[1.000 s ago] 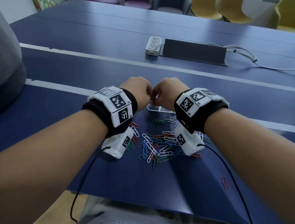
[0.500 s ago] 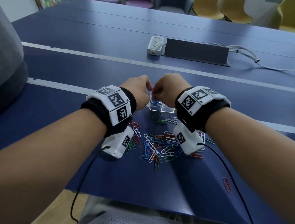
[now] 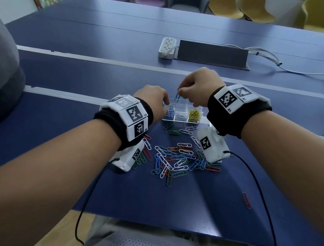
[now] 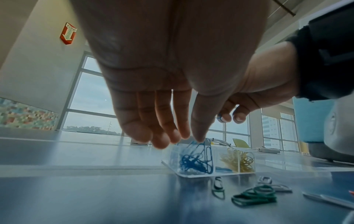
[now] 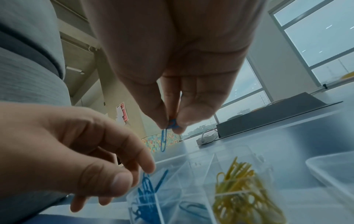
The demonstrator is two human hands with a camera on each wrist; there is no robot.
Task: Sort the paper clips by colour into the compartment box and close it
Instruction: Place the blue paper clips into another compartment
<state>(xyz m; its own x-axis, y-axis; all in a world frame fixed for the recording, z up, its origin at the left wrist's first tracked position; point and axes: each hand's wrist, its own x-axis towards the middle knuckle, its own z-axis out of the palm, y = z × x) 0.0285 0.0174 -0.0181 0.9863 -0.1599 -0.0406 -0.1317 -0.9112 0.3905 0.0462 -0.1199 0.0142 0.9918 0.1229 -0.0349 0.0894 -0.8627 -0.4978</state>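
A clear compartment box (image 3: 183, 120) sits on the blue table beyond the loose clips. Its left compartment holds blue clips (image 3: 170, 112) and its right one yellow clips (image 3: 194, 114). Above the box my right hand (image 3: 179, 93) pinches a blue paper clip (image 3: 177, 98) between thumb and fingers; the clip (image 5: 164, 140) hangs down from that pinch. My left hand (image 3: 165, 105) hovers over the blue compartment with relaxed fingers and holds nothing. Its thumb tip (image 4: 199, 138) touches the top of the blue clips (image 4: 197, 159).
A mixed pile of white, blue, red and green clips (image 3: 175, 159) lies between my wrists, with green ones (image 4: 254, 195) nearest the box. A lone red clip (image 3: 246, 200) lies front right. A power strip (image 3: 166, 47) and dark cable panel (image 3: 212, 54) sit farther back.
My hands were joined together over the box. They have parted: the right rose with a blue clip, the left dropped over the blue compartment, and the box now shows.
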